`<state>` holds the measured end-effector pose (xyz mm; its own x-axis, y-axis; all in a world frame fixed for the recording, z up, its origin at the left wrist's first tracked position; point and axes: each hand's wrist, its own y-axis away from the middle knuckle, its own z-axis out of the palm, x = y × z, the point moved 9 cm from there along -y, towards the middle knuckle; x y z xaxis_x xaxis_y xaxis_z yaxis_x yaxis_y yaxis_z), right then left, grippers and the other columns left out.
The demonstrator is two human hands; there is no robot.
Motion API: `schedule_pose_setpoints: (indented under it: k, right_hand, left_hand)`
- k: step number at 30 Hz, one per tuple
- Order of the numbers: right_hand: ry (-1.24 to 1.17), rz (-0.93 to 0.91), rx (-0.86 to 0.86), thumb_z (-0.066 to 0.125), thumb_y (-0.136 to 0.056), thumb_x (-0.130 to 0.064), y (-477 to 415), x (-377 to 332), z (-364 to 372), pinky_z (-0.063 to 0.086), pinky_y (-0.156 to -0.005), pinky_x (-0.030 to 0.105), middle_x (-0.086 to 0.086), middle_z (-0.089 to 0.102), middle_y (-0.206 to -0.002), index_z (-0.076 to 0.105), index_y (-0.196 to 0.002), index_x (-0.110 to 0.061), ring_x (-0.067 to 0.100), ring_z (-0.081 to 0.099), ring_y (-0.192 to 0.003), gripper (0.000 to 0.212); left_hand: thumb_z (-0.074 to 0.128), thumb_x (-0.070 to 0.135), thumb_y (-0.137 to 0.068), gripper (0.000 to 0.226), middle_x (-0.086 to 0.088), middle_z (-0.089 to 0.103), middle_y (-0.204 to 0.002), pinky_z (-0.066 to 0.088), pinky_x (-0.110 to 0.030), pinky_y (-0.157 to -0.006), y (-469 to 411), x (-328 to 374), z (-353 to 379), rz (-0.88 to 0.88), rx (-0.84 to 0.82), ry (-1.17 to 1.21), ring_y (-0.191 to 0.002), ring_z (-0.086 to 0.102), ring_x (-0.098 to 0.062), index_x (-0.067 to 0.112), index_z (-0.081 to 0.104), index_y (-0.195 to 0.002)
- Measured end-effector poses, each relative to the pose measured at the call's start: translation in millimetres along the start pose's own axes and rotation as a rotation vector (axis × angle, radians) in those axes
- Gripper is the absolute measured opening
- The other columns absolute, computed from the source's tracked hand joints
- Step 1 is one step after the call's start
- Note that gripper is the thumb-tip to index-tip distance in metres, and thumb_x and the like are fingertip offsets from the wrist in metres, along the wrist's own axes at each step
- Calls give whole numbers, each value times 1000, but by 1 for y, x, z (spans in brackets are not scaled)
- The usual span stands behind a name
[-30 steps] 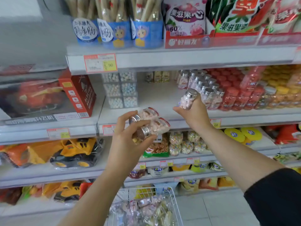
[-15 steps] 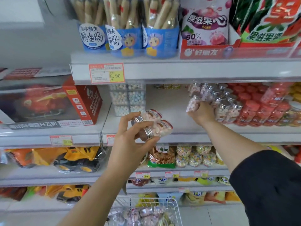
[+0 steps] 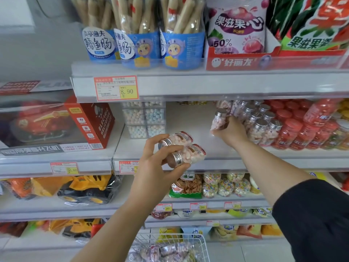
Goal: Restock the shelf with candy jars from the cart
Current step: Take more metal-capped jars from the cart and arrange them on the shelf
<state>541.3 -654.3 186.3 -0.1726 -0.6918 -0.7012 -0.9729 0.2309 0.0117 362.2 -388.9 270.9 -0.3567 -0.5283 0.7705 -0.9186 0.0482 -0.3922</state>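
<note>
Between thumb and fingers of left hand (image 3: 154, 173) — two candy jars (image 3: 186, 150) pinched, lying sideways. Right hand (image 3: 229, 132) curled round one jar (image 3: 219, 121), near-upright on shelf (image 3: 188, 120) beside silver-capped row (image 3: 262, 125). Likely light, rigid, slick — grip body, not cap. More in cart (image 3: 204, 248).

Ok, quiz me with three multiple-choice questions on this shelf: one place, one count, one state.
1. Where is the right hand holding its candy jar?
A) over the cart
B) at the middle shelf, beside the silver-lidded jars
C) at the top shelf
2. How many jars does the left hand hold?
A) one
B) two
C) four
3. How do those jars lie?
A) upright
B) lids off
C) sideways, lids on

B: the jar is by that row. B: two lids show in the grip. C: both lie sideways, capped.
</note>
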Motion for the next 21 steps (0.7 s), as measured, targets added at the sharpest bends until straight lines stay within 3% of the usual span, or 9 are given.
schedule_pose_setpoints:
  k: [3, 5, 7, 9, 11, 13, 15, 18, 21]
  right_hand:
    - [-8, 61, 120, 80, -80, -27, 3, -1, -6, 40, -78, 25, 14, 62, -122, 43, -134, 0, 33, 60, -113, 71]
    - [-25, 78, 178, 80, -80, -27, 3, 1, -10, 41, -77, 25, 17, 62, -122, 42, -133, 3, 34, 61, -111, 72]
    - [-72, 87, 168, 83, -75, -40, 6, -1, -12, 50, -82, 30, 15, 65, -119, 42, -133, 5, 34, 63, -109, 85]
    - [-41, 52, 167, 80, -65, -64, 6, 3, -13, 53, -92, 42, 8, 69, -110, 45, -136, 3, 31, 65, -105, 104]
    - [16, -70, 195, 73, -71, -68, 26, -1, -16, 52, -94, 45, 1, 68, -106, 55, -129, -2, 25, 64, -101, 89]
    - [179, -211, 176, 64, -86, -55, 58, -17, -13, 51, -92, 42, -4, 63, -117, 61, -124, -9, 22, 61, -104, 59]
    - [375, -319, 94, 55, -95, -46, 75, -28, 1, 48, -95, 44, -3, 64, -127, 67, -120, -17, 29, 56, -117, 40]
    - [498, -294, -12, 41, -100, -43, 65, -34, 20, 41, -102, 47, -4, 64, -130, 69, -116, -26, 35, 44, -130, 37]
    - [518, -189, -93, 32, -102, -45, 46, -32, 30, 37, -103, 49, -1, 55, -141, 64, -123, -25, 37, 38, -133, 43]
  left_hand:
    - [83, 24, -75, 36, 10, 42, -133, 50, -8, -82, -1, 0, 1, 14, -5, -16, -75, 58, -3, 33, 68, -108]
    - [83, 24, -76, 36, 10, 42, -133, 50, -9, -84, -1, -2, 0, 2, -11, -20, -75, 57, -1, 31, 69, -108]
    - [83, 22, -76, 35, 9, 42, -133, 50, -9, -82, 0, -3, -1, 4, -9, -19, -74, 57, -2, 28, 70, -109]
    - [82, 20, -77, 35, 8, 42, -133, 48, -7, -79, 1, -5, -3, 12, 0, -5, -74, 56, -5, 25, 71, -109]
    - [82, 20, -77, 34, 8, 42, -133, 46, -5, -79, 1, -9, -6, 3, 10, 8, -74, 55, -4, 27, 70, -109]
    - [82, 23, -77, 35, 7, 43, -134, 47, -5, -80, 1, -12, -7, -7, 25, 7, -74, 56, -1, 29, 69, -109]
    - [82, 24, -77, 34, 7, 44, -135, 49, -8, -80, -1, -14, -6, -23, 27, 12, -74, 56, -1, 29, 70, -109]
    - [81, 25, -78, 33, 7, 44, -135, 50, -11, -81, -2, -11, -3, -16, 25, 13, -73, 56, -4, 29, 70, -109]
    - [81, 25, -77, 35, 8, 43, -134, 49, -7, -81, 0, -6, -2, 14, 3, 1, -76, 57, -6, 33, 67, -108]
